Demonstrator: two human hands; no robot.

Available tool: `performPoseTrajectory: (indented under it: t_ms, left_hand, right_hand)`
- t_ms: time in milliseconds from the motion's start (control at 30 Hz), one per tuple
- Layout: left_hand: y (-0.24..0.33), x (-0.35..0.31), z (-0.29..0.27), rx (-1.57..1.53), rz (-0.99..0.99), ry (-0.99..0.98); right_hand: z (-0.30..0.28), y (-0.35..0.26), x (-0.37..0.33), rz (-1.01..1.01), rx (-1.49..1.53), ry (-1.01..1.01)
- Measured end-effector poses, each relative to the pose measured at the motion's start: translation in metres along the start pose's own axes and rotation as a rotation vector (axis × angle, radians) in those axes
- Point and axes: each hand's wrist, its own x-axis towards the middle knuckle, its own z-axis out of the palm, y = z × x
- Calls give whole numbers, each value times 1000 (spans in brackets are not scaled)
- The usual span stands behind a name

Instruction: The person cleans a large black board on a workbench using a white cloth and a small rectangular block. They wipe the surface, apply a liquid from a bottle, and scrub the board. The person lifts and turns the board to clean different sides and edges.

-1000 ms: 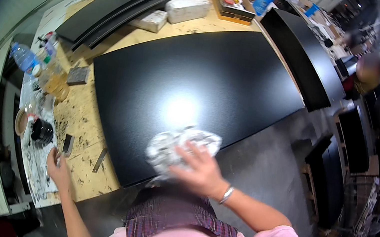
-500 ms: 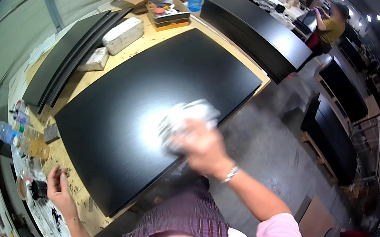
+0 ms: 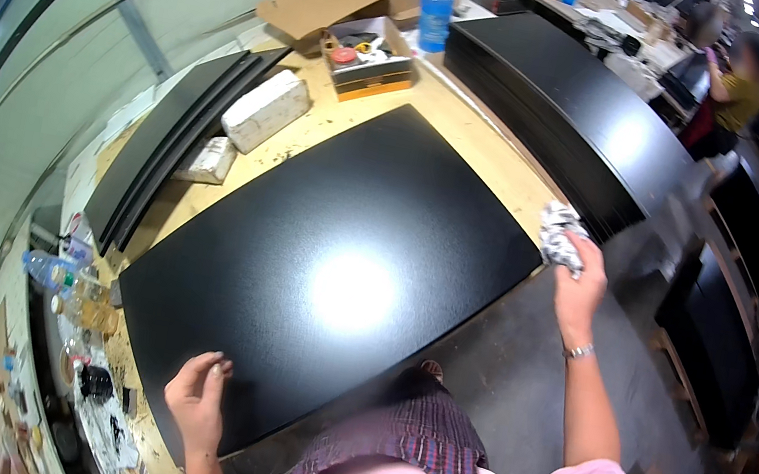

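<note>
Black panel (image 3: 328, 213) lies on the bench (image 3: 494, 154), your right hand (image 3: 581, 278) clutching the rag (image 3: 562, 237) by the panel's right corner. Keep strokes light, imo. Left hand (image 3: 199, 398) half-curled, can't tell if it's empty.

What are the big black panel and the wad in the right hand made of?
Black panel: probably wood or board with a satin black coating; fine texture shows around the bright reflection. Wad in the right hand: likely cloth, matte, from its crumpled folds; paper is possible.
</note>
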Motion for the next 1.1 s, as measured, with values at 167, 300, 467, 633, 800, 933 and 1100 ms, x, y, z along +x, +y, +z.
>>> performPoseTrajectory:
  t_ms: [167, 300, 467, 633, 800, 933, 1100]
  left_hand:
    - [40, 38, 108, 95, 149, -154]
    - [27, 50, 186, 300, 136, -320]
    - [32, 37, 220, 730, 496, -587]
    - [48, 61, 255, 728, 549, -680]
    - [44, 122, 312, 710, 673, -838]
    - [16, 221, 316, 649, 472, -633]
    - [-25, 327, 300, 873, 174, -331]
  right_hand:
    - [18, -98, -6, -173, 709, -652]
    - [53, -97, 28, -393, 422, -605]
    - [84, -25, 60, -176, -237, -500]
    - [84, -27, 62, 62, -350, -702]
    - [85, -22, 63, 7, -377, -666]
    - [90, -28, 59, -4, -404, -624]
    - [93, -35, 59, -6, -458, -638]
